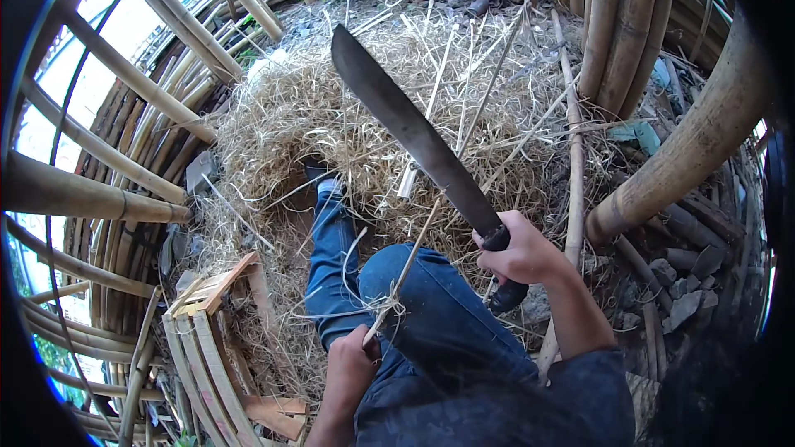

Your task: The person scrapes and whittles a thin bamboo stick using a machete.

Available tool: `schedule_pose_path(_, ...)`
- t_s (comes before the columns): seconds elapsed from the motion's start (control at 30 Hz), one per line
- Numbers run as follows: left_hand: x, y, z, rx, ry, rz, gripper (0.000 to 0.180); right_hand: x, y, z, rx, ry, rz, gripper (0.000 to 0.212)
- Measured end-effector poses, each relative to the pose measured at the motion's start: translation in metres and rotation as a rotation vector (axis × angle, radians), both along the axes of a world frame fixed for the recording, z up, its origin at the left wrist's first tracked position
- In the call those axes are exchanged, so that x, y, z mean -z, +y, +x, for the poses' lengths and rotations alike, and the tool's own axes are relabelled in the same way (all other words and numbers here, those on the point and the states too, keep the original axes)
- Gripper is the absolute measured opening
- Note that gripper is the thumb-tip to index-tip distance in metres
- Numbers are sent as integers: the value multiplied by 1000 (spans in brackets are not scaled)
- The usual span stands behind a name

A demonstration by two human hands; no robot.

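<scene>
Two hands, both occupied: right hand [523,252] wrapped round the black handle [497,238] of a machete [414,134]; left hand [352,364] closed on the lower end of a pale strip [418,244].
Machete: raised, tip pointing up and to the left, handle low at the right.
Strip: slanting up from the left fist, above the bent knee [385,269], crossing the line of the blade; loose curls [391,306] cling to it just above the fist.
Contact: whether blade and strip touch at the crossing cannot be confirmed from overhead.
Step in hand: judged to be paring the strip. Recommended: left fist kept low and behind the edge, strokes directed away from fist and knee, shallow blade angle, strip held firm against twisting.
Hazard: the thigh lies beneath the work; a slip toward the body would be the likely fault.
Ground: heap of shavings [281,116] ahead, surrounding the outstretched foot.
Sides: slatted wooden crate [199,348] at lower left; broken stones [691,310] at right.
Perimeter: thick bamboo pole [696,136] leaning at right, further poles at left.
</scene>
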State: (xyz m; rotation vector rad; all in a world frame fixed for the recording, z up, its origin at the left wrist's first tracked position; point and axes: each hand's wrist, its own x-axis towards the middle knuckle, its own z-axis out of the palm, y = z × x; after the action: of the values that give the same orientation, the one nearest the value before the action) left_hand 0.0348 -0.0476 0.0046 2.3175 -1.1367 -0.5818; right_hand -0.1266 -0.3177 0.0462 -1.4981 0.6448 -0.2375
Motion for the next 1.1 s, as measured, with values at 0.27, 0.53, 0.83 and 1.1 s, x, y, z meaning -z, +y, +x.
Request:
schedule_pose_path(0.27,1,-12,-8,17,34,-59,10,27,14,12,-294,-96,41,17)
schedule_pose_path(0.53,10,-6,2,62,-44,-67,10,-15,3,2,318,-185,-15,13)
schedule_pose_path(0.83,8,-3,1,48,-5,-59,11,15,6,-1,25,-66,-190,11)
schedule_pose_path(1.1,26,9,1,8,-32,-119,20,14,6,1,114,-155,81,15)
